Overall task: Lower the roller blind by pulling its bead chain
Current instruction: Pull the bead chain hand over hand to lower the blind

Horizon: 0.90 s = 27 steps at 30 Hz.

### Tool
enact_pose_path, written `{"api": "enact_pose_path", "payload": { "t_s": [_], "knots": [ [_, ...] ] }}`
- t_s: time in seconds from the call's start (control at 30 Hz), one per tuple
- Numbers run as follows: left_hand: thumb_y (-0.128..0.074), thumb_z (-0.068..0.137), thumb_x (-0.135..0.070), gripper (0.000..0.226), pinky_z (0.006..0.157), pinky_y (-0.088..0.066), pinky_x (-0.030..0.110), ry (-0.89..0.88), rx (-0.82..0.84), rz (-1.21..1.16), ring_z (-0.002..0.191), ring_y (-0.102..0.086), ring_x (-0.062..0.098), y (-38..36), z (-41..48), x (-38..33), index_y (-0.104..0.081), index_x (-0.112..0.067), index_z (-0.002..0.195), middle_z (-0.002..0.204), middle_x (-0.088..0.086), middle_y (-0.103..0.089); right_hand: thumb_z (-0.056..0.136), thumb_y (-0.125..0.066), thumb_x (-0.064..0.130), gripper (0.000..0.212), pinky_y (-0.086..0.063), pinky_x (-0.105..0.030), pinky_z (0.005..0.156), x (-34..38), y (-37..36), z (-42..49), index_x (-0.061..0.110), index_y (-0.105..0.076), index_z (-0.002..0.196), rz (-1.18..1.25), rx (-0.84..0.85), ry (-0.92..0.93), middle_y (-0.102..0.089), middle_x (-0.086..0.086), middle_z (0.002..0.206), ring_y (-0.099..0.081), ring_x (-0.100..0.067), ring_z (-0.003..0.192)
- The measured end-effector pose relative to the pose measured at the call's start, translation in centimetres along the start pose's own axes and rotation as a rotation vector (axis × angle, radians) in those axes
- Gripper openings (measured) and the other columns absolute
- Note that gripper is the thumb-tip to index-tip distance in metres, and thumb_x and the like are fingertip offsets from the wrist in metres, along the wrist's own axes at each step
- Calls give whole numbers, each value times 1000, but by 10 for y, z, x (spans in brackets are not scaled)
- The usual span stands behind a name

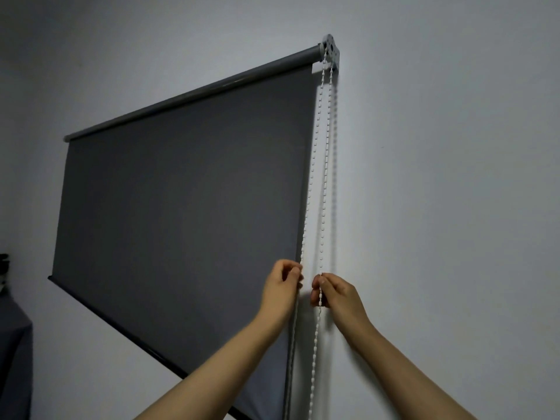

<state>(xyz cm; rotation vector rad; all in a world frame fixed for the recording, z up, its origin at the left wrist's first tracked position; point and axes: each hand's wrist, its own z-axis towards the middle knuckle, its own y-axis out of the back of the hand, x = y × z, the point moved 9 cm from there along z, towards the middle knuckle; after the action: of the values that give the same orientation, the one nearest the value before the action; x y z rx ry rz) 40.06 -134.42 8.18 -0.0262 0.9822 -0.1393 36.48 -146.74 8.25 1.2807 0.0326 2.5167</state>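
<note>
A dark grey roller blind (181, 213) hangs from a grey tube on a white wall, with its fabric let down a long way and its bottom bar slanting from the left edge toward the lower middle. The white bead chain (325, 165) drops in two strands from the bracket (331, 51) at the tube's right end. My left hand (283, 283) pinches the left strand at the blind's right edge. My right hand (331, 294) pinches the right strand a little lower. The chain continues below my right hand to the frame's bottom.
The white wall (439, 177) stretches bare to the right of the chain. At the far left edge stands a dark grey object (13, 353) with something dark and small above it. My forearms come in from the lower middle and lower right.
</note>
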Motion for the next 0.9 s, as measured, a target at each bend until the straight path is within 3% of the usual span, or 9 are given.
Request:
{"api": "enact_pose_path", "payload": {
  "t_s": [0.1,0.2,0.37,0.43,0.6,0.7,0.83,0.9],
  "knots": [
    [-50,92,-16,22,62,-39,6,-50,-85,90,83,-52,0,6,5,-3,-50,-16,114,106,0,-56,94,-41,10,27,-44,-13,56,-3,3,3,9,-57,72,-3,-9,-5,-58,-6,62,-54,-1,49],
    [-51,93,-24,34,59,-40,5,61,52,75,83,-53,-3,-9,9,2,-46,-16,125,113,-2,-56,94,-42,11,26,-46,-13,57,-7,6,7,8,-60,75,-29,-18,-16,-59,-4,62,-56,-2,50],
    [-54,91,-31,20,70,-48,21,218,240,-173,83,-64,8,-35,8,12,-61,-15,101,93,-2,-68,94,-46,13,25,-47,-13,56,-13,15,12,12,-63,76,-35,-43,-14,-60,-2,61,-57,-2,50],
    [-59,89,-26,15,71,-49,20,202,245,-140,82,-64,8,-37,10,12,-61,-16,100,92,-2,-68,93,-48,15,25,-46,-12,54,-19,18,13,12,-62,73,-68,-55,-31,-61,-1,61,-57,0,50],
    [-63,86,-16,21,70,-48,20,160,273,18,76,-61,11,-44,15,10,-59,-11,106,85,1,-64,90,-51,28,22,-47,-31,65,-47,22,14,17,-62,74,-152,-40,-133,-65,1,66,-58,-15,63],
    [-63,85,-11,26,62,-48,18,163,269,104,72,-58,14,-49,19,10,-60,-3,110,89,9,-62,88,-54,30,12,-48,-27,67,-57,19,13,23,-63,82,-186,-2,-151,-69,2,76,-64,-14,73],
    [-63,83,-3,21,44,-47,14,179,253,154,46,-55,5,-53,22,15,-64,4,103,74,8,-61,85,-57,18,10,-46,-21,67,-62,16,15,26,-62,82,-182,14,-164,-71,3,81,-66,-10,78],
    [-62,83,-2,19,42,-46,14,184,233,151,49,-55,7,-51,23,18,-65,5,101,71,6,-61,84,-58,15,11,-45,-21,67,-63,16,16,24,-62,82,-174,14,-163,-72,2,82,-67,-10,79]
  ]
}}
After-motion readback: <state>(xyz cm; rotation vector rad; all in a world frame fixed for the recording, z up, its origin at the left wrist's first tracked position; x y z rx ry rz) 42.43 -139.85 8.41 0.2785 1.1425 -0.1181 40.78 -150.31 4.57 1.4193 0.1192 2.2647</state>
